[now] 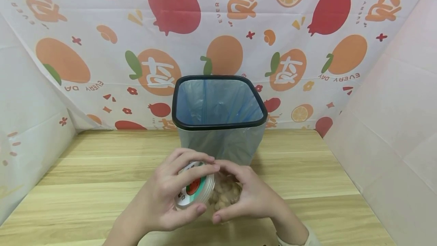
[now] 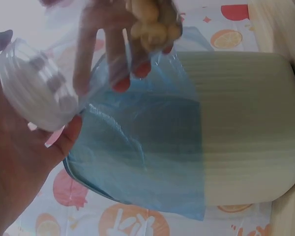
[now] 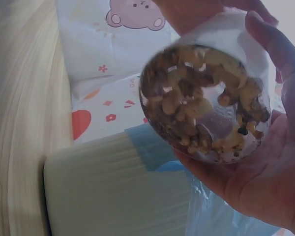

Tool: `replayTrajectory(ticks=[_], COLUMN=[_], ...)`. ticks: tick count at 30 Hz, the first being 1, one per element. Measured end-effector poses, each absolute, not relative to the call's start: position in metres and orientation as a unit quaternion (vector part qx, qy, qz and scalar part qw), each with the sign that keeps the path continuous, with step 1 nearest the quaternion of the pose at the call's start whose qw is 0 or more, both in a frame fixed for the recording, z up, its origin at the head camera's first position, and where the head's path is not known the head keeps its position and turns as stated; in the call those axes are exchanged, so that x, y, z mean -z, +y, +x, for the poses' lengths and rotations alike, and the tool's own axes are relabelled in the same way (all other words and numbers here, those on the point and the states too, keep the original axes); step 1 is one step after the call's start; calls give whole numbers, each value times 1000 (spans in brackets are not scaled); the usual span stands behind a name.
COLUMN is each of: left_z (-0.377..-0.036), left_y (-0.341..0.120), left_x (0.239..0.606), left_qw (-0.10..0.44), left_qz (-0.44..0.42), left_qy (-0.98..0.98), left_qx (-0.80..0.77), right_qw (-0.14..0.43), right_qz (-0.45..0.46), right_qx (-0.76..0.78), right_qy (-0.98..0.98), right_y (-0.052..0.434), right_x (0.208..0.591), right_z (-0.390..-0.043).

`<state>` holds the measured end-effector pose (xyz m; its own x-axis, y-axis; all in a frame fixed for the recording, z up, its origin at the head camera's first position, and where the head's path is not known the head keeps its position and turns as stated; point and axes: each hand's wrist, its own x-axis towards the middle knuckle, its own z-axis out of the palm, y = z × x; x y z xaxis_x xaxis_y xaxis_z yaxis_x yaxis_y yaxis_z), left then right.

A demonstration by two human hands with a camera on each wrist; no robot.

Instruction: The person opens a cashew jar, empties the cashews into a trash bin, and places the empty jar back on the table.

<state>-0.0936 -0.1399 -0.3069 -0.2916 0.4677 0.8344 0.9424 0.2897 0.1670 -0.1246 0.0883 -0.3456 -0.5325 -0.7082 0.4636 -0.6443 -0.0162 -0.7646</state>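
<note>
Both hands hold a clear plastic jar (image 3: 206,98) on its side in front of a lined bin. Tan, curved nut-like pieces (image 1: 226,193) lie inside toward its base. My left hand (image 1: 172,189) grips the ridged clear lid (image 2: 34,88), whose white and green label with a red fruit faces left in the head view. The lid sits at the jar's mouth; whether it is loose I cannot tell. My right hand (image 1: 250,193) curls round the jar's body, thumb below and fingers above. Its palm is beside the jar's base in the right wrist view.
Just beyond the hands stands a pale bin (image 2: 246,128) with a black rim (image 1: 220,127) and a thin blue liner bag (image 1: 220,101). It rests on a wood-grain table (image 1: 102,185). Fruit-printed cloth (image 1: 205,18) hangs behind, with pale cloth at both sides.
</note>
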Motion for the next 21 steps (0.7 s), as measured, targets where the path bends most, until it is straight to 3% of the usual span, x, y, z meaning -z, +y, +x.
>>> replayTrajectory(ticks=[8,21], left_z=[-92,-94], left_y=[-141,-141], left_x=[307,308], left_qw=[319,328], left_qz=[-506,-496], left_qy=[-721,-724], left_qx=[350,351], right_qw=[130,113], right_qz=[-511,-506], right_qx=[554,560], right_qy=[644,646], right_y=[97,98], right_x=[347,347], right_z=[-134,-134])
